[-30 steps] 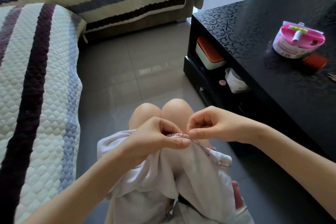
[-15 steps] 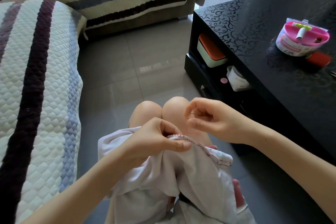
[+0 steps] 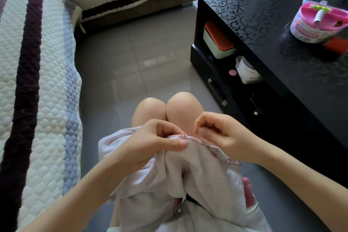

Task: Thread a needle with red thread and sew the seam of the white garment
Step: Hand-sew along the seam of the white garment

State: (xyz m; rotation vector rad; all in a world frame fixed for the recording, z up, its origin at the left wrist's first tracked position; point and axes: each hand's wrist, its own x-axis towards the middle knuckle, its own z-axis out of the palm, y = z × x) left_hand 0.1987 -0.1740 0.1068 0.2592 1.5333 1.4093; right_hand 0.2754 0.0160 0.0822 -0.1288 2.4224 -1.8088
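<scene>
The white garment lies bunched over my lap, just behind my bare knees. My left hand grips its folded edge, thumb pressed on the cloth beside the seam. A row of red stitches runs along that seam. My right hand is close to the seam's right side, fingers curled and pinching the needle, which is barely visible. A small loop of red thread arcs between the seam and my right fingertips.
A black coffee table stands at the right, with a pink sewing kit tub and a red spool on top and boxes on its shelf. A quilted striped sofa fills the left. Grey tiled floor lies ahead.
My right hand rose from the seam, drawing the thread up, and has come back down to the seam, leaving a small slack loop. My left hand kept its grip on the cloth.
</scene>
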